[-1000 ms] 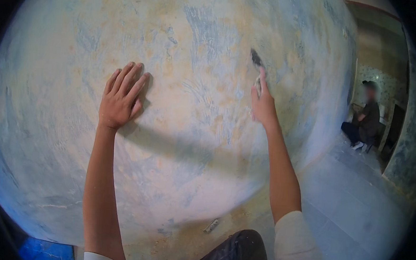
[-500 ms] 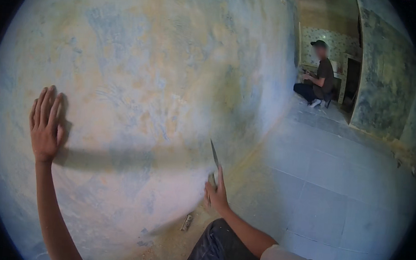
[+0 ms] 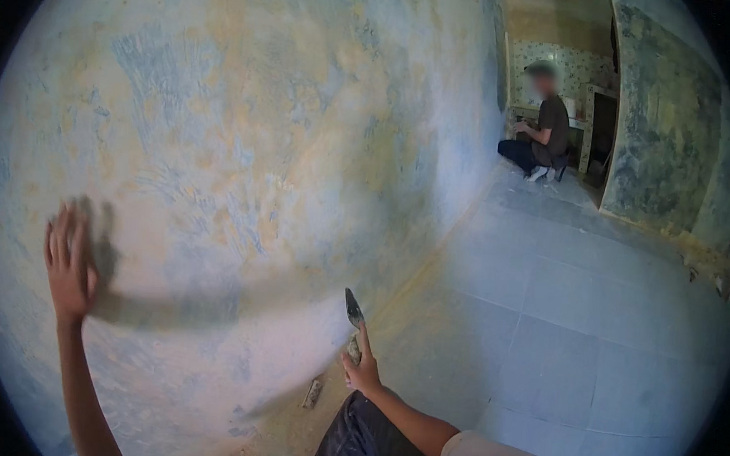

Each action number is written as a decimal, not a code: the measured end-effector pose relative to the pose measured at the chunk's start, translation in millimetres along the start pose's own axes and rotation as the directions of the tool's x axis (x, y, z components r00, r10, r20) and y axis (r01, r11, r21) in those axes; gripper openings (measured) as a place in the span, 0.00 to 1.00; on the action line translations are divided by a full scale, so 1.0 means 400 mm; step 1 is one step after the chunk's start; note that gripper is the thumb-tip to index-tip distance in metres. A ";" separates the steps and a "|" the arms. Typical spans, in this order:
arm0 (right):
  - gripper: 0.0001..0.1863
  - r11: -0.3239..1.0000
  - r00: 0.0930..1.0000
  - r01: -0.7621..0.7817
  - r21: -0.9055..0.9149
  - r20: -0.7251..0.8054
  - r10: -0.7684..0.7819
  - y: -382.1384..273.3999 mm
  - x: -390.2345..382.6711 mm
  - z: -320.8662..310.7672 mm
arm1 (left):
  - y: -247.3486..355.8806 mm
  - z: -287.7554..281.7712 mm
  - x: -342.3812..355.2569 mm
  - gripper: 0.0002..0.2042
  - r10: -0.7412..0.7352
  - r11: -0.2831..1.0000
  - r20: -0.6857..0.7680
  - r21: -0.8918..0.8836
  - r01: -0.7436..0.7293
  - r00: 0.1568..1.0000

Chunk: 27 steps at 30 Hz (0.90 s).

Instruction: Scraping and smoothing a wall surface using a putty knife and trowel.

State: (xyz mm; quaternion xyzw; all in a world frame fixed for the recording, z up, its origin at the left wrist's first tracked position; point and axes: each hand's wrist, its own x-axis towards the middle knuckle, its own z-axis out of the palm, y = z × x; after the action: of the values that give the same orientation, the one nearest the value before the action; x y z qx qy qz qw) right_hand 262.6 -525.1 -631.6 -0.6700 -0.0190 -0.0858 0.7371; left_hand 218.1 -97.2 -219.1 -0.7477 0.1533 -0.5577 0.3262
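Note:
My left hand [image 3: 72, 264] is open, fingers pointing upward on the mottled blue, yellow and white wall [image 3: 212, 135], its shadow just beside it. My right hand [image 3: 363, 364] is closed round the grip of a scraper [image 3: 352, 308] with a pointed dark blade, held low by the foot of the wall. The blade points up and left; whether it touches the plaster I cannot tell. A small dirty, oblong object [image 3: 313, 392] lies on the dusty floor below, near my knee.
Pale grey floor tiles [image 3: 558, 357] stretch to the right. At the back, another person [image 3: 552, 127] in dark clothes crouches by a doorway with patterned tiles inside. A stained wall panel [image 3: 664, 121] stands right of the doorway, with debris [image 3: 705, 274] along its foot.
My view has turned rightward toward the crouching person. My right hand has come down with the scraper toward the wall's foot. My left hand stays on the wall, lower in view.

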 end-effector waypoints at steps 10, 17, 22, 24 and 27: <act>0.48 0.975 0.997 -0.074 0.207 -0.014 0.078 0.018 -0.007 -0.007 | 0.592 -0.465 -0.883 0.18 0.388 0.715 0.914 -0.217 0.665 -0.119; 0.47 0.988 0.999 -0.034 0.149 -0.004 0.035 0.012 0.008 0.003 | 0.641 -0.649 -0.768 0.19 0.175 0.698 0.980 -0.058 0.714 -0.092; 0.47 0.993 1.000 -0.015 0.116 -0.025 0.018 0.021 0.006 0.000 | 0.652 -0.620 -0.719 0.20 0.266 0.798 0.908 -0.018 0.602 -0.325; 0.47 0.987 0.998 -0.024 0.159 -0.047 0.032 0.014 -0.002 -0.001 | 0.652 -0.623 -0.724 0.19 0.270 0.793 0.911 -0.028 0.609 -0.310; 0.48 0.983 0.997 -0.036 0.182 -0.054 0.046 0.026 0.006 0.000 | 0.651 -0.621 -0.733 0.18 0.274 0.784 0.914 -0.033 0.620 -0.298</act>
State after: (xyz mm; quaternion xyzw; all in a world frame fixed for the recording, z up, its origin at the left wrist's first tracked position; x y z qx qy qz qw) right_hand 266.5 -524.2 -641.4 -0.5978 0.0087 -0.0880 0.7967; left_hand -75.9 -195.0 -564.8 -0.9465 -0.1435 0.2887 -0.0145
